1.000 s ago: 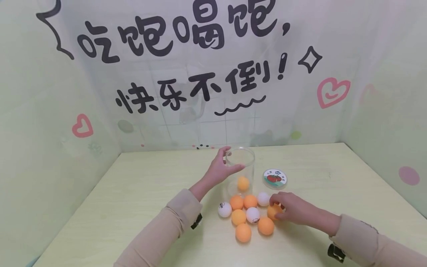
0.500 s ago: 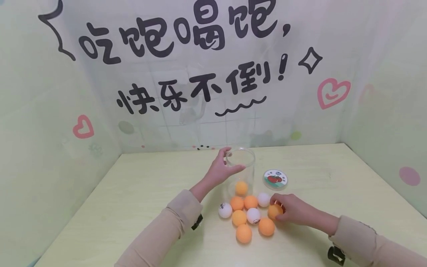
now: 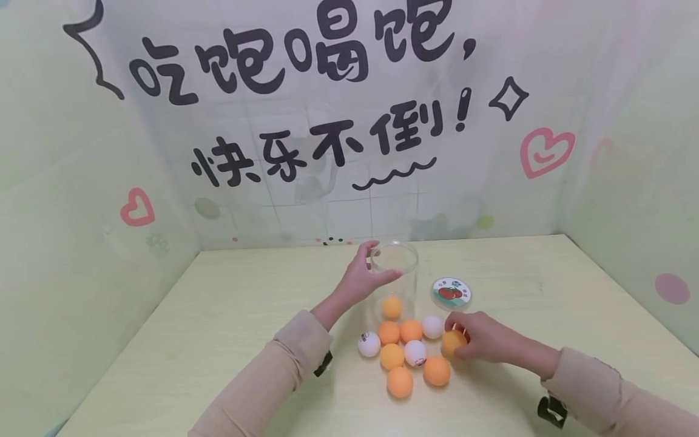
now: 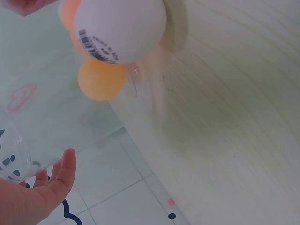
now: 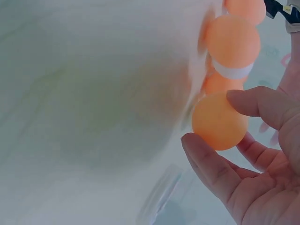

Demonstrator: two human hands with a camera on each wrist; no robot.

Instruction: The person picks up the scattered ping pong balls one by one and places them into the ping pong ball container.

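Observation:
My left hand (image 3: 360,276) holds a clear plastic jar (image 3: 411,282) near its rim, thumb on the front and fingers behind. The jar stands upright with one orange ping-pong ball (image 3: 391,307) at its bottom. To the right of the jar, my right hand (image 3: 486,338) pinches another orange ping-pong ball (image 5: 218,121) between thumb and fingers, close over the table. Several loose orange and white balls lie together in front of the jar, among them a white ball (image 3: 369,344) with print at the left and an orange ball (image 3: 400,382) nearest me.
A round lid (image 3: 451,292) with a red picture lies flat on the table (image 3: 262,291), behind my right hand. A printed curtain (image 3: 306,212) with dark lettering hangs behind the table and along both sides.
The orange ball inside the jar has shifted left and down. My right hand has moved slightly right and up with its ball. My left hand stays on the jar.

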